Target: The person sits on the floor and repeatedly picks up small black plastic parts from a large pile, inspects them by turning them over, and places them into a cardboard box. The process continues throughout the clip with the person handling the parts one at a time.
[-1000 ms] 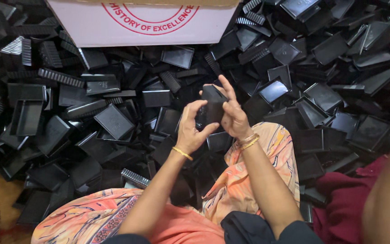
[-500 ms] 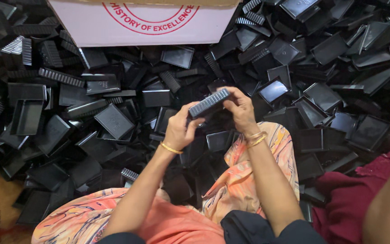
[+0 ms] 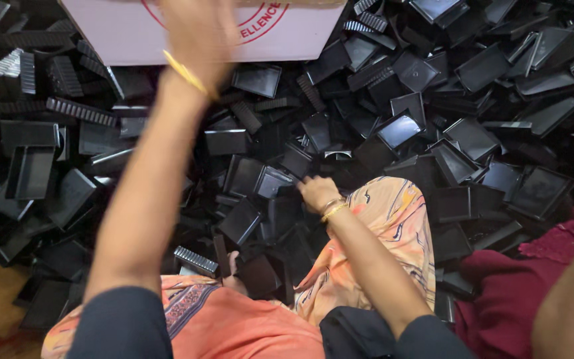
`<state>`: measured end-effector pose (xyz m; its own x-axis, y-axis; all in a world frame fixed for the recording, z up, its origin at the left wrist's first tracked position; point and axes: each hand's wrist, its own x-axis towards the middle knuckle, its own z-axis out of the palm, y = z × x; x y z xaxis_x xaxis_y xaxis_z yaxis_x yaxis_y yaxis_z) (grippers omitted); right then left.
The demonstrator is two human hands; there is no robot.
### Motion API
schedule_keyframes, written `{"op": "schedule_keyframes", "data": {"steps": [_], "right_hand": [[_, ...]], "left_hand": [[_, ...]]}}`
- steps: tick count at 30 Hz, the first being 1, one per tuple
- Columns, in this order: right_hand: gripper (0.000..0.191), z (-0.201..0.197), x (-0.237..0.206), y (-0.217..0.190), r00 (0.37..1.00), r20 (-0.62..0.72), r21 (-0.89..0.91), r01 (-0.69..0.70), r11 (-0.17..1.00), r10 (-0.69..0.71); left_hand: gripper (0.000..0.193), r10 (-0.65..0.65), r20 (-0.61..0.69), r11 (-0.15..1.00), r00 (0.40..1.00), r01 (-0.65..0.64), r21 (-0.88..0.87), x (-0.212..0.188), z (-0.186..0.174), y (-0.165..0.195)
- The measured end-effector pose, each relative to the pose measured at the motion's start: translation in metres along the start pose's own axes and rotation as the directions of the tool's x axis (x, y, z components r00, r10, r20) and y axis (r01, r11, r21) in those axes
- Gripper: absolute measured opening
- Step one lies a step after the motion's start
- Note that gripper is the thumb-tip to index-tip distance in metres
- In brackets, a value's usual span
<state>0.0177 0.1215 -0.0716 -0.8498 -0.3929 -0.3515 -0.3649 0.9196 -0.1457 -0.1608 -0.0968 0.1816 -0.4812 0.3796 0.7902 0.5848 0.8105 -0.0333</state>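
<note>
The left hand [image 3: 197, 33] is raised high over the white cardboard box [image 3: 121, 36] at the top of the view; it is motion-blurred, so whether its fingers are apart or closed on anything cannot be told; a gold bangle [image 3: 184, 73] sits at its wrist. The right hand [image 3: 317, 193] is low, well apart from the left, curled with fingers resting against a black plastic tray [image 3: 274, 181] in the heap of black plastic trays [image 3: 473, 86] that covers the floor; a firm grasp cannot be confirmed. An orange patterned garment [image 3: 393, 233] covers the knee just beside that hand; a dark red cloth [image 3: 519, 292] lies at right.
</note>
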Motion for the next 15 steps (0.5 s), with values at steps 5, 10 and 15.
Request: {"op": "schedule_keyframes", "data": {"steps": [5, 10, 15], "right_hand": [[0.047, -0.025, -0.006, 0.020, 0.989, -0.056, 0.184, 0.144, 0.972, -0.136], [0.036, -0.067, -0.016, 0.027, 0.766, -0.639, 0.698, 0.541, 0.469, 0.069], [0.024, -0.075, -0.010, 0.011, 0.865, -0.323, 0.842, 0.448, -0.300, 0.384]], "left_hand": [[0.008, 0.114, 0.519, 0.795, 0.847, 0.235, -0.559, -0.128, 0.047, 0.077], [0.064, -0.185, 0.852, -0.238, 0.490, 0.819, -0.522, -0.201, 0.049, 0.117], [0.096, -0.353, 0.436, 0.512, 0.828, 0.561, -0.651, -0.190, 0.025, 0.163]]}}
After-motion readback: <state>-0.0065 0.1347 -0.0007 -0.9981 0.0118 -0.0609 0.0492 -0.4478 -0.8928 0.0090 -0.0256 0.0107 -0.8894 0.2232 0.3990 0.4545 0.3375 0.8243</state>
